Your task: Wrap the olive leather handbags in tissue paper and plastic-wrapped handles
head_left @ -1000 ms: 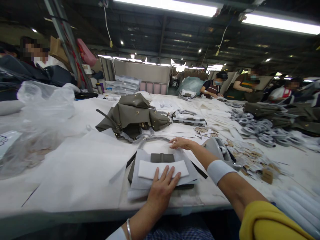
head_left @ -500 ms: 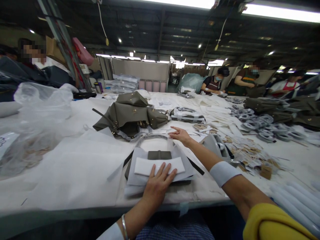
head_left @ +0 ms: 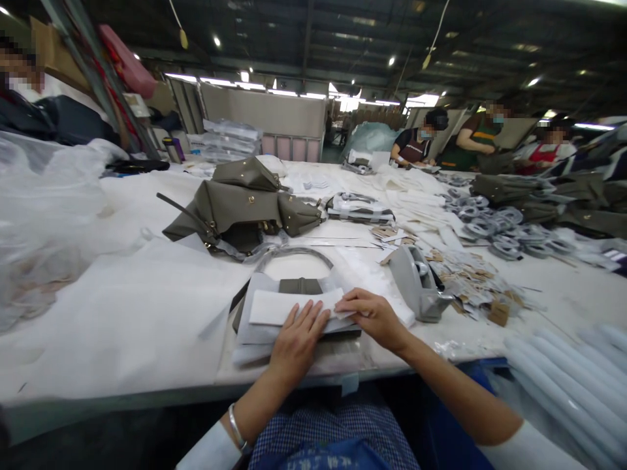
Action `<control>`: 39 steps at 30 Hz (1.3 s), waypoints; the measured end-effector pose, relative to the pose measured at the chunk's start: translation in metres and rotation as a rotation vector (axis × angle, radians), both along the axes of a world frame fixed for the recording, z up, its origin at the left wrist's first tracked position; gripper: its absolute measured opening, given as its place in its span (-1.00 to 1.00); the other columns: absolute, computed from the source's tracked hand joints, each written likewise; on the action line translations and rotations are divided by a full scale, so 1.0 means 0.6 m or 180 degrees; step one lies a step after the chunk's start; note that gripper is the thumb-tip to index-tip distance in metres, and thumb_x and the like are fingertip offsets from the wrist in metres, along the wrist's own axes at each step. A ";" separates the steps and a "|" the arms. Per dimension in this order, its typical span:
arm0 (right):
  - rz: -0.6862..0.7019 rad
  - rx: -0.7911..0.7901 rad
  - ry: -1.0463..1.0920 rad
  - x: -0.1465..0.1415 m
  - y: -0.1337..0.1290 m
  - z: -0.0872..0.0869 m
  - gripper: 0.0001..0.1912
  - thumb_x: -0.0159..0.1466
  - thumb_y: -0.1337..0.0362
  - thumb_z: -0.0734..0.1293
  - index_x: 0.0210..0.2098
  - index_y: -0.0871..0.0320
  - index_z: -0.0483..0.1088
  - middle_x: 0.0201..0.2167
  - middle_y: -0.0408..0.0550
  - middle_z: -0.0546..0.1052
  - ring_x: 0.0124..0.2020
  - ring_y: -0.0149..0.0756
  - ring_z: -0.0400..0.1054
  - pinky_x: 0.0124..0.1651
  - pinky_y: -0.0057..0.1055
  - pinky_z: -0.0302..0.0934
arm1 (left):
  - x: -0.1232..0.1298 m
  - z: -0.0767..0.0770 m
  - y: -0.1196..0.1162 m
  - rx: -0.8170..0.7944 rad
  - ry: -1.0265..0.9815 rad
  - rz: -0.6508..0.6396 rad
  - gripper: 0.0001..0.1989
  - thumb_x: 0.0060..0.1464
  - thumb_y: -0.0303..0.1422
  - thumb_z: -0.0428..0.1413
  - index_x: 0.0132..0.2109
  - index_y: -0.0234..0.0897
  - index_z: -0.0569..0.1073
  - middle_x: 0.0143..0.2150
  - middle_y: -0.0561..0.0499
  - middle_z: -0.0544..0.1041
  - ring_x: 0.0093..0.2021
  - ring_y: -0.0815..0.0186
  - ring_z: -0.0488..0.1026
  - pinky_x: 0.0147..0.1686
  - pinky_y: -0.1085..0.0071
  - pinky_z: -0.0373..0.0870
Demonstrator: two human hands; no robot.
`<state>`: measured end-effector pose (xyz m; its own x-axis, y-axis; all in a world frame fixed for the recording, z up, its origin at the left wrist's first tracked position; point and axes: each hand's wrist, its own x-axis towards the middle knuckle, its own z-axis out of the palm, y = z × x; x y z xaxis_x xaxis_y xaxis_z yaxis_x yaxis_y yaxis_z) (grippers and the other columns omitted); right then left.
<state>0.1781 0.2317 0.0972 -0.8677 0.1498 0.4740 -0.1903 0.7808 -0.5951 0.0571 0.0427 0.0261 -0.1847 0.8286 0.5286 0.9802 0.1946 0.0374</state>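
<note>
An olive handbag [head_left: 300,286] lies flat in front of me, mostly covered by white sheets, with its plastic-wrapped handle [head_left: 313,252] arching away from me. Across the bag rests a folded white sheet [head_left: 269,308]. My left hand [head_left: 295,346] lies on that sheet, fingers stretched out and pressing it down. At the sheet's right end my right hand [head_left: 379,320] is closed, pinching the edge between thumb and fingers. The fingertips partly hide the pinched edge. Dark straps show at the bag's left side.
A grey tape dispenser [head_left: 422,284] stands right of the bag, beside scattered paper tags [head_left: 473,281]. More olive bags [head_left: 235,205] lie behind. Clear plastic [head_left: 44,241] covers the left, rolled white sheets [head_left: 563,385] the lower right. Co-workers [head_left: 416,143] are across the table.
My right hand has come back from beyond the handle to the white sheet's right end and closed on it. My left hand stays on the sheet. The view has shifted slightly.
</note>
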 end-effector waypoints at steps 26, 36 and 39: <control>0.0267 0.1896 -0.1767 -0.150 0.032 -0.006 -0.65 0.43 0.28 0.17 0.12 0.27 0.40 0.15 0.21 0.46 0.21 -0.07 0.32 0.30 -0.04 0.06 | 0.018 -0.004 0.004 0.0112 0.0256 0.0130 -0.54 0.35 -0.29 -0.09 0.35 0.04 0.19 0.32 0.10 0.34 0.34 0.16 0.21 0.30 0.05 0.13; -0.0595 0.2183 -0.2233 -0.155 0.008 -0.008 -0.65 0.41 0.28 0.15 -0.13 0.27 0.56 -0.10 0.33 0.59 0.00 0.08 0.46 0.31 0.17 -0.18 | 0.015 -0.004 0.004 0.0084 0.0221 0.0071 -0.53 0.36 -0.30 -0.09 0.36 0.01 0.19 0.34 0.10 0.31 0.33 0.15 0.22 0.31 0.05 0.11; -0.0643 0.2160 -0.2267 -0.160 0.007 -0.006 -0.65 0.40 0.28 0.17 -0.19 0.32 0.57 -0.15 0.38 0.59 -0.03 0.11 0.47 0.31 0.20 -0.21 | 0.013 -0.004 0.002 0.0055 0.0230 0.0000 -0.53 0.35 -0.32 -0.09 0.36 0.01 0.18 0.34 0.11 0.30 0.34 0.14 0.21 0.30 0.02 0.13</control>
<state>0.0823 0.2359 0.0939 -0.9705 0.2164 -0.1060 0.2105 0.9755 0.0642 0.0647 0.0439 0.0239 -0.1455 0.8191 0.5548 0.9804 0.1945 -0.0300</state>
